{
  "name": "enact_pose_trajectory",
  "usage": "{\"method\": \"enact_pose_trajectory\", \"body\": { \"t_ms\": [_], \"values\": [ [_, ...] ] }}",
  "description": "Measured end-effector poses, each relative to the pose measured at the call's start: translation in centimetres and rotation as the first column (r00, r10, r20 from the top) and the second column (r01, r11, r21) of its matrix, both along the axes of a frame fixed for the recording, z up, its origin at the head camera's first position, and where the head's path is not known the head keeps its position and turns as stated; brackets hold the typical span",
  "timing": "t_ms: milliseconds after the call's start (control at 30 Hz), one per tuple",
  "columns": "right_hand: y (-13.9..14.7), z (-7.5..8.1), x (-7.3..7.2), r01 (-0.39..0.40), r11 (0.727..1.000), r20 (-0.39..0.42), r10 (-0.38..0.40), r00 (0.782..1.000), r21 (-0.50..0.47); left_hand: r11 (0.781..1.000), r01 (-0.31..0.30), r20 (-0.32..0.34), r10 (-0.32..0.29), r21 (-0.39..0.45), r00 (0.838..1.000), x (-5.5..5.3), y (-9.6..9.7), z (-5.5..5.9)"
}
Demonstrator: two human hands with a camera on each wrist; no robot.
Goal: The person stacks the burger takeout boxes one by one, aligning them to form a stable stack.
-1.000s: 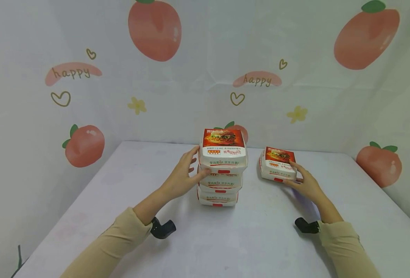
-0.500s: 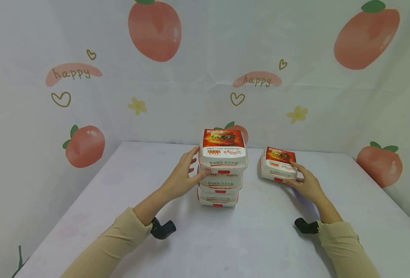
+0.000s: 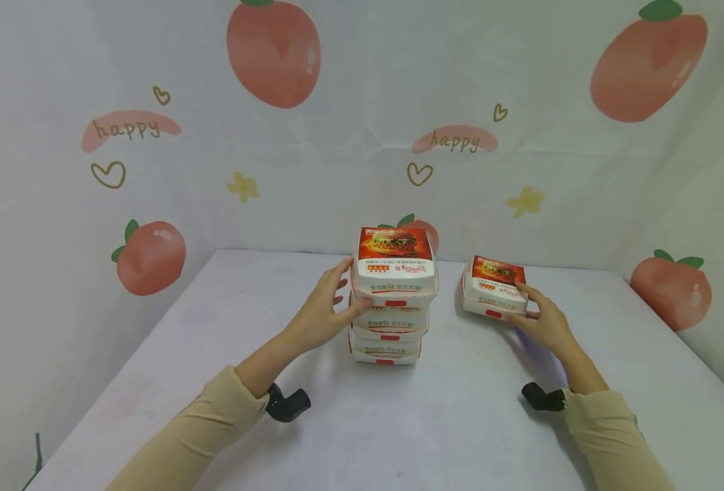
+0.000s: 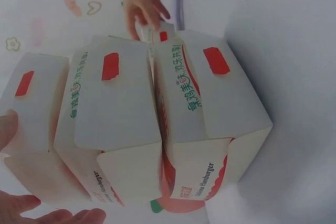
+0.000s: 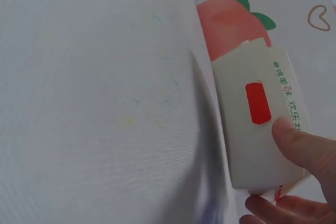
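Observation:
Three white burger boxes stand in a stack mid-table in the head view: a top box (image 3: 395, 269) with a burger picture on its lid, a middle box (image 3: 389, 325) and a bottom box (image 3: 385, 351). My left hand (image 3: 321, 314) holds the top box at its left front corner, thumb on the front and fingers along the side. To the right, my right hand (image 3: 546, 324) grips a separate burger box (image 3: 495, 286), its thumb on the front face, as the right wrist view shows. Whether that box touches the table is hard to tell.
The table (image 3: 447, 423) has a pale cover. Behind it hangs a white curtain (image 3: 337, 177) printed with fruit and hearts. Black curved pieces (image 3: 288, 404) sit by each wrist, the other one (image 3: 542, 397) at the right sleeve.
The right hand and its burger box have shifted slightly right and up in the head view. The left hand and the stack stay where they were.

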State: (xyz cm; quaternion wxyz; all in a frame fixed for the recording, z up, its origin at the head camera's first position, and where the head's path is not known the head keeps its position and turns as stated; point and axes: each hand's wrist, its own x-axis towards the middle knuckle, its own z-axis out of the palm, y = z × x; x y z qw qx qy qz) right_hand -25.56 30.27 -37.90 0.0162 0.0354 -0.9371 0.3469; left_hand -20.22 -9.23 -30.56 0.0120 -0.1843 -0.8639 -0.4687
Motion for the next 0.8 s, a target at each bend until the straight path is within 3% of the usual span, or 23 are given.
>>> {"method": "enact_pose_trajectory", "body": {
  "t_ms": [467, 800],
  "values": [
    [-0.3, 2.1, 0.5, 0.0, 1.0, -0.103, 0.0, 0.995, -0.002, 1.0, -0.005, -0.009, 0.005, -0.001, 1.0, -0.1, 0.0, 0.0],
    [-0.8, 3.2, 1.3, -0.005, 1.0, -0.113, 0.005, 0.994, -0.003, 1.0, -0.01, -0.001, 0.01, 0.0, 1.0, -0.1, 0.0, -0.1]
  ]
}}
